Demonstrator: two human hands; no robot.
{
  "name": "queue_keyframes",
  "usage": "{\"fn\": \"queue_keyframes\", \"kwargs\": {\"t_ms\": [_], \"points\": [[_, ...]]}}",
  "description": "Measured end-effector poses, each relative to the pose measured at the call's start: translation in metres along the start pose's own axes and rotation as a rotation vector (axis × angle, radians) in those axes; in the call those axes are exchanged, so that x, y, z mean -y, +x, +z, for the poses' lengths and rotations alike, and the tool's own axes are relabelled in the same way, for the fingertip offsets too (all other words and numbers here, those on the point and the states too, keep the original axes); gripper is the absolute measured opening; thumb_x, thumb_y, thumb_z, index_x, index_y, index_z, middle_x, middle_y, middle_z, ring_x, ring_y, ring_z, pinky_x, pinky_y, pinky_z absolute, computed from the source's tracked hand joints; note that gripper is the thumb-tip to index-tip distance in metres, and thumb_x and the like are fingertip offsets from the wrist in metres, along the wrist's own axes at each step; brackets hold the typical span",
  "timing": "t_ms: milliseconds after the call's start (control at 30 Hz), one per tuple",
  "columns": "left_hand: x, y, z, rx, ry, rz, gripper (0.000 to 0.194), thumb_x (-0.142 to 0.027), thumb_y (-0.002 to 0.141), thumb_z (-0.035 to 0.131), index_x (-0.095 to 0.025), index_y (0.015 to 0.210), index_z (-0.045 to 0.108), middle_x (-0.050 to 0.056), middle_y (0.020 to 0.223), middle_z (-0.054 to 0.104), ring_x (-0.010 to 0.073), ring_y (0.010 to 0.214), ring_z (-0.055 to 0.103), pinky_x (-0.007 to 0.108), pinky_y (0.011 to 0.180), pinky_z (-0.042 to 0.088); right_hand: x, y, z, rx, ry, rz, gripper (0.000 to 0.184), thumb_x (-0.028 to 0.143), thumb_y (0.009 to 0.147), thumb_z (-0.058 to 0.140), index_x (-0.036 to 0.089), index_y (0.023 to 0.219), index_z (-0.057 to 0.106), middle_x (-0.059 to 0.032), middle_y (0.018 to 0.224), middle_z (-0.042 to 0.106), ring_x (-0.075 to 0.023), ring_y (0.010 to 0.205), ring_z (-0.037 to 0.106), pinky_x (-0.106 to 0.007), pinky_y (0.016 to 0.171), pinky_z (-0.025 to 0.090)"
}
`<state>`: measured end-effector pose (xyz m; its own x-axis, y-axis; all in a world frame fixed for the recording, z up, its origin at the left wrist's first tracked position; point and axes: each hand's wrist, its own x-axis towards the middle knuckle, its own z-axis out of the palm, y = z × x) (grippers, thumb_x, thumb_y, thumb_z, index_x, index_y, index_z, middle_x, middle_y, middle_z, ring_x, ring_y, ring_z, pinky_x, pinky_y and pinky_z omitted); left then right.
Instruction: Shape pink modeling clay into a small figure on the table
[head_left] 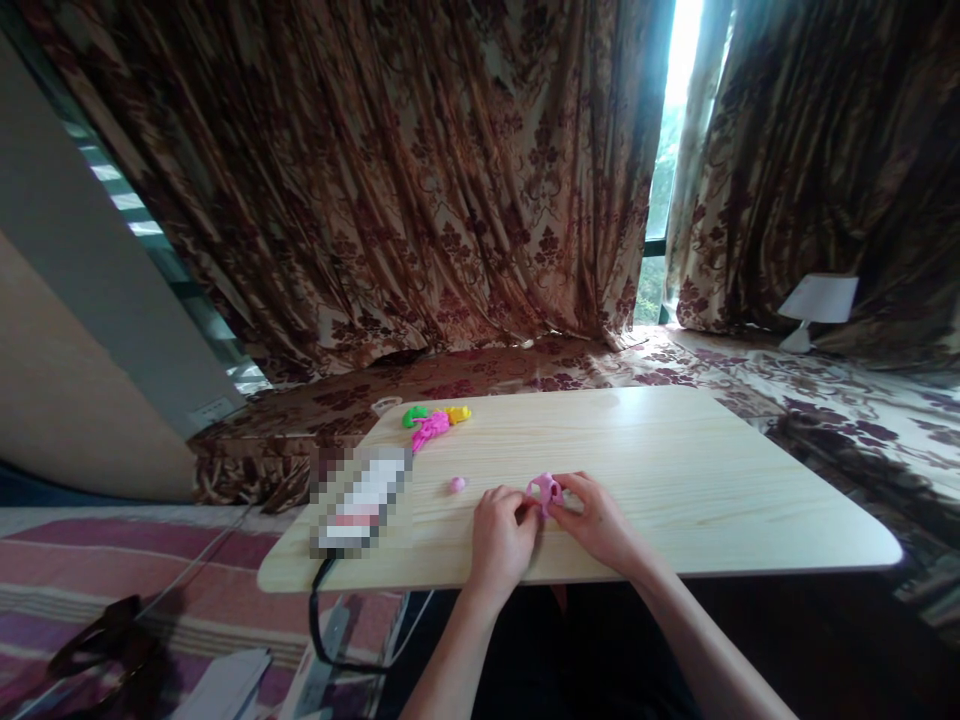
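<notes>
Near the front edge of the light wooden table, my left hand (504, 538) and my right hand (600, 520) pinch a small pink piece (545, 488) between their fingertips. The piece looks soft, like modelling clay, with gaps through it; its exact kind is unclear. Fingers hide parts of its lower edge and sides. A little pink lump (457, 485) lies on the table to the left of my left hand, apart from it.
On the table (675, 450), bright pink (431, 430), green (414, 416) and yellow (458, 414) pieces lie together at the far left. A pixelated oblong thing (364, 500) with a black cord (316, 610) occupies the left edge. Behind stands a white lamp (819, 300).
</notes>
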<state>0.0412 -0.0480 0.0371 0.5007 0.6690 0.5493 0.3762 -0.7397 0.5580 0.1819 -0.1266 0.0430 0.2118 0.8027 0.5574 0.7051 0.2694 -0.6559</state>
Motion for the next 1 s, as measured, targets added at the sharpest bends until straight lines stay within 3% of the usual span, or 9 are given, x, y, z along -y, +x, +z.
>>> {"fn": "queue_keyframes", "kwargs": {"t_ms": [367,700,1000], "points": [[0.0007,-0.0007,-0.0013,-0.002,0.057,0.025,0.011,-0.02,0.076,0.057,-0.02,0.069,0.065,0.004,0.072,0.063,0.0206,0.077,0.057,0.033,0.073,0.041,-0.003,0.0023,0.0028,0.018,0.005,-0.001,0.03,0.011,0.076,0.059,0.023,0.104,0.063,-0.0026,0.091,0.066,-0.0199,0.086,0.06,-0.032,0.077,0.047],[-0.0035,-0.0024,-0.0044,0.003,0.077,0.016,0.005,-0.023,0.073,0.062,-0.02,0.076,0.065,0.004,0.076,0.063,0.0216,0.078,0.056,0.033,0.072,0.041,0.0051,0.0016,-0.0002,0.026,0.058,0.001,0.02,0.019,0.084,0.055,0.021,0.103,0.061,-0.0032,0.091,0.065,-0.0181,0.082,0.059,-0.03,0.074,0.048],[-0.0008,-0.0006,-0.0034,0.025,0.09,0.019,0.01,-0.029,0.075,0.063,-0.022,0.076,0.07,0.005,0.078,0.063,0.0212,0.079,0.057,0.034,0.074,0.041,-0.0017,0.0061,0.0053,0.052,0.09,0.047,0.012,0.023,0.085,0.054,0.019,0.092,0.063,-0.0001,0.077,0.063,-0.0149,0.069,0.057,-0.025,0.064,0.047]]}}
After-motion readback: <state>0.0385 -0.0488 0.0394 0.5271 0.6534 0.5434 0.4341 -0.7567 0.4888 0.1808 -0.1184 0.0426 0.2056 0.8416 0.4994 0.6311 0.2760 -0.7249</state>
